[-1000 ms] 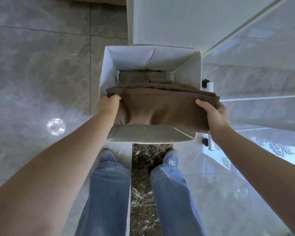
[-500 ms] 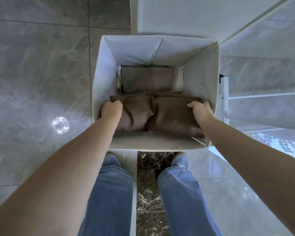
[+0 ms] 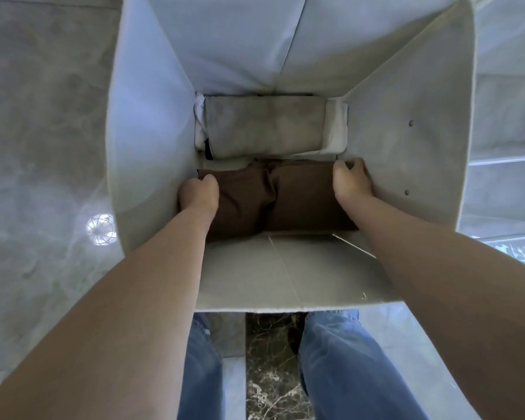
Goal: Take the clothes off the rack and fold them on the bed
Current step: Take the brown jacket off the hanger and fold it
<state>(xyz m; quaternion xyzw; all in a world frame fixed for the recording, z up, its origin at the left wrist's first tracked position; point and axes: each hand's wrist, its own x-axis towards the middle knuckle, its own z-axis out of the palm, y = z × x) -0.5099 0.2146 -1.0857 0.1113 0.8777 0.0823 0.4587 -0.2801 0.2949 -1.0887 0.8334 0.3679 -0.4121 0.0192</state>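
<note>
Brown folded garment (image 3: pixel 285 201) held low inside the white fabric bin (image 3: pixel 146 140).

Its ends are gripped by the left hand (image 3: pixel 198 194) and right hand (image 3: pixel 350 180), fingertips hidden underneath; a grey folded garment (image 3: pixel 264 125) is seen just behind it, bin walls close alongside.

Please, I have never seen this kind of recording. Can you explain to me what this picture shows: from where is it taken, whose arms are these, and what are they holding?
There is no machine here. A person wears a camera on the head, so the picture looks down along their own arms.

They stand over a white fabric bin on a tiled floor; their jeans show below.

The left hand and the right hand each grip one end of a folded brown garment, fingers curled round it, low inside the bin.

Behind it lies a folded grey-beige garment, with some white cloth at its sides.
</note>
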